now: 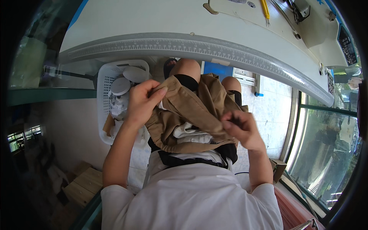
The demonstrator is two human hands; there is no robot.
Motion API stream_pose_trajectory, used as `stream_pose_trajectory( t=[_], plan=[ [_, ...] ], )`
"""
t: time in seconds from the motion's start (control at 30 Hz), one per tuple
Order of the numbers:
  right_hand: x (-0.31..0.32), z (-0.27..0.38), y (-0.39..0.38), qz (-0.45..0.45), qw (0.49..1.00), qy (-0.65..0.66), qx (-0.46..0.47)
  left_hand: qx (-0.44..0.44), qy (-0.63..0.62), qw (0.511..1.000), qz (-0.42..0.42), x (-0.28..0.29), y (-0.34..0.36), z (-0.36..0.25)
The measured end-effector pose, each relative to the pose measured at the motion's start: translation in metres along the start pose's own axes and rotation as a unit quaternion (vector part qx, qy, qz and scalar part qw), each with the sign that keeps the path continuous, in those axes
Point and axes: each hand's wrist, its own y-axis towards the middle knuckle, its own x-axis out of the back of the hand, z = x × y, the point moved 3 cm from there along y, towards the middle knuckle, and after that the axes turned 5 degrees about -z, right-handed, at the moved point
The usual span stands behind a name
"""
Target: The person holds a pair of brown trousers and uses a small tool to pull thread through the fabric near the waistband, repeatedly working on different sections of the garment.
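Observation:
A tan cloth garment [191,105] with long seams and a gathered edge lies bunched across my lap. White cloth [189,134] shows in its folds. My left hand [143,99] pinches the garment's upper left edge between thumb and fingers, lifting it a little. At the right end of the same stretched edge, my right hand [243,128] has its fingers curled at the cloth. That hand is slightly blurred, and its fingertips partly hide the fabric there.
Ahead runs a white sewing machine table [145,19] with a ruler-marked grey front edge [184,45]. Yellow snips [265,11] and tweezers [284,15] lie near the machine [322,28]. A white plastic basket [102,96] holding cones stands at left. Glass [322,153] is at right.

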Motion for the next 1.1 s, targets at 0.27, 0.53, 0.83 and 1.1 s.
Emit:
stream_pose_trajectory(
  t=[0.27, 0.53, 0.83, 1.1],
  plan=[
    [0.047, 0.029, -0.006, -0.110, 0.972, -0.197, 0.065, 0.039, -0.307, 0.950, 0.048, -0.038, -0.063, -0.017],
    [0.033, 0.005, -0.006, -0.220, 0.852, -0.383, 0.283, 0.064, -0.294, 0.954, 0.004, -0.073, -0.057, -0.006],
    [-0.019, -0.003, 0.024, -0.140, 0.871, -0.303, 0.360, -0.017, -0.206, 0.978, -0.008, -0.077, -0.060, -0.009],
    [-0.012, -0.024, 0.029, -0.115, 0.989, -0.054, 0.080, -0.031, -0.161, 0.986, 0.014, -0.072, -0.057, -0.020]
  ],
)
